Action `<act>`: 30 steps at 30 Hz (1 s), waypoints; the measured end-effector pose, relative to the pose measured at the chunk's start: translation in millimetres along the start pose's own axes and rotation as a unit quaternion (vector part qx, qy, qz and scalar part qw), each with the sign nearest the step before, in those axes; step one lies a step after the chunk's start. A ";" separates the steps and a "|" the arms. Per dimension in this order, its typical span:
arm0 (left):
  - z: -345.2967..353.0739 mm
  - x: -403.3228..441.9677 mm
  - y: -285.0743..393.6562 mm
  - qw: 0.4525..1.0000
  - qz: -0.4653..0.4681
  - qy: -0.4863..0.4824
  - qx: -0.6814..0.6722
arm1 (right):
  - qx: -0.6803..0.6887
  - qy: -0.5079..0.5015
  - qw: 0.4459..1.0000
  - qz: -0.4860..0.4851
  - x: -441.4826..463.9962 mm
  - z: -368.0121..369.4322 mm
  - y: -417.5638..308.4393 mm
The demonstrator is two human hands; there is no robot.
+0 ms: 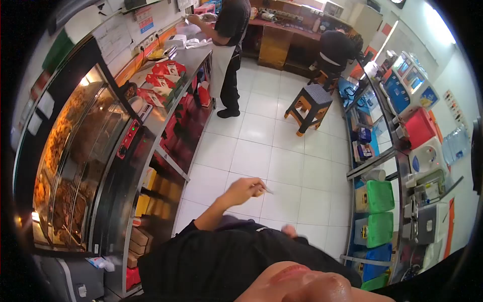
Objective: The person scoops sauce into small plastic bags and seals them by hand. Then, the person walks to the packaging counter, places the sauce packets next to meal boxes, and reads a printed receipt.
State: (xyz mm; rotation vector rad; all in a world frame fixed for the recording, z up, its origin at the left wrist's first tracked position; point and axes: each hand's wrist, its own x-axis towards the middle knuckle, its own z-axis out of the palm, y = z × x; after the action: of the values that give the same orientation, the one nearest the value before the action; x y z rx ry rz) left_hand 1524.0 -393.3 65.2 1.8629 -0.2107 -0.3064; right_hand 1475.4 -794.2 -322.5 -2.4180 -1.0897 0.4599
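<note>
Slim object [269, 191] juts rightward from the pinch of the left hand [244, 192], above the floor [254, 136], with the right hand [289, 231] farther from it, too blurred to tell its grip.

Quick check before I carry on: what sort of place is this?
Probably a takeaway food shop, behind the counter: a lit glass-fronted cabinet holds fried-looking food, folded red cartons sit on the worktop, and a person wears an apron.

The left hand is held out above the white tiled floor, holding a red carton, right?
Not a red carton: the head view shows the left hand pinching a small thin object, too small to identify, above the white tiled floor.
</note>
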 end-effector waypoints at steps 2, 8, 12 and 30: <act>-28.7 27.9 -23.4 0.996 -0.003 0.085 -0.033 | 0.038 -0.075 0.963 0.257 125.5 -69.8 22.4; -120.2 83.3 -64.9 0.934 -0.046 0.354 0.032 | 0.116 0.202 0.963 0.139 390.3 -233.4 110.5; -177.3 153.7 -130.6 0.896 -0.017 0.442 0.035 | 0.125 0.197 0.963 0.132 474.1 -278.5 142.7; -255.2 762.6 -26.1 0.994 0.093 0.051 -0.042 | 0.056 -0.023 0.856 0.514 366.3 -276.9 519.8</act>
State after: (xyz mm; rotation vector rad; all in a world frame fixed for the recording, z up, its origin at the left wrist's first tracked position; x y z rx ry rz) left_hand 2327.9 -380.7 34.5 1.7565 -0.2950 -0.0912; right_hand 2157.4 -891.7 -402.3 -2.6948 0.3358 0.8629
